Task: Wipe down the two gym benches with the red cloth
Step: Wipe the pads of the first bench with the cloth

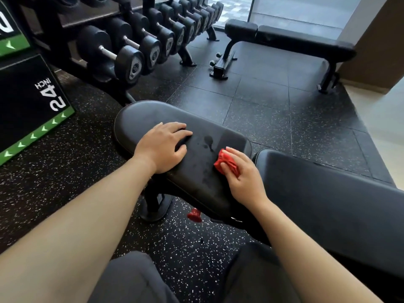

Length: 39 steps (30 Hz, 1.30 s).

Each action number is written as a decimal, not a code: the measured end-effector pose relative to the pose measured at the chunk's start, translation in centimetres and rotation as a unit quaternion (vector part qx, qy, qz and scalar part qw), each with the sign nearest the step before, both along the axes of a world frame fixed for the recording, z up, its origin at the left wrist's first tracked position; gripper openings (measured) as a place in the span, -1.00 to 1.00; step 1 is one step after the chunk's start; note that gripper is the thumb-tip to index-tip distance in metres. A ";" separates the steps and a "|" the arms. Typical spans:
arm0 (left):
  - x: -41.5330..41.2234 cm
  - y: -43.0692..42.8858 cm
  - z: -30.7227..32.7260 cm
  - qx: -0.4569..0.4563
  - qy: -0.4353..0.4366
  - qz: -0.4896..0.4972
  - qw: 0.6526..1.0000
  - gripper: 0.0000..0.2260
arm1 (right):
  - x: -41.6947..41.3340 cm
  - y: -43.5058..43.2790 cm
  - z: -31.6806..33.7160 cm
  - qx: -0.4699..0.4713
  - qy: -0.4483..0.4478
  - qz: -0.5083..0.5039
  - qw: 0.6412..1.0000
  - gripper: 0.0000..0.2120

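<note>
At centre frame, the red cloth [228, 161] lies bunched on the seat pad of the near bench [153, 115], at the pad's right end, close to the gap before the back pad [328, 204]. The right hand [244, 176] holds it, fingers [235, 155] curled over the cloth and pressing it to the pad. Dark wet marks [208, 142] show on the pad just left of the cloth. The left hand [162, 147] rests flat on the pad further left, fingers loosely spread, holding nothing. A red knob [194, 215] projects from the frame beneath the pad. At upper right, well apart, stands the second bench [295, 42] on the speckled floor [262, 101]. A dumbbell rack [140, 47] fills the upper left; a black and green box [32, 106] marked "24 INCH" sits at the left edge.
</note>
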<state>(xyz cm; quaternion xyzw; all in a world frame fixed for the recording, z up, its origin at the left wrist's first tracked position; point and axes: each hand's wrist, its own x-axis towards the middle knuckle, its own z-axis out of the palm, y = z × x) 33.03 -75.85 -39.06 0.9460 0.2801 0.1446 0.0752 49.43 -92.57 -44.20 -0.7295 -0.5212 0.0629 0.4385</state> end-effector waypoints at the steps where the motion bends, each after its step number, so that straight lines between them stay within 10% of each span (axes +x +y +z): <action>1: 0.0 0.0 0.0 0.002 0.000 0.000 1.000 -0.62 | 0.6 0.7 0.1 0.002 0.001 -0.001 1.000 -0.68; 18: 0.0 0.1 -0.4 0.013 0.000 0.007 1.000 -0.62 | 0.1 -0.6 0.0 0.010 0.108 -0.083 0.991 -0.65; 39: 0.0 -0.3 -0.2 0.019 0.006 0.013 1.000 -0.60 | -2.3 -1.9 0.1 -0.001 -0.028 0.027 0.999 -0.66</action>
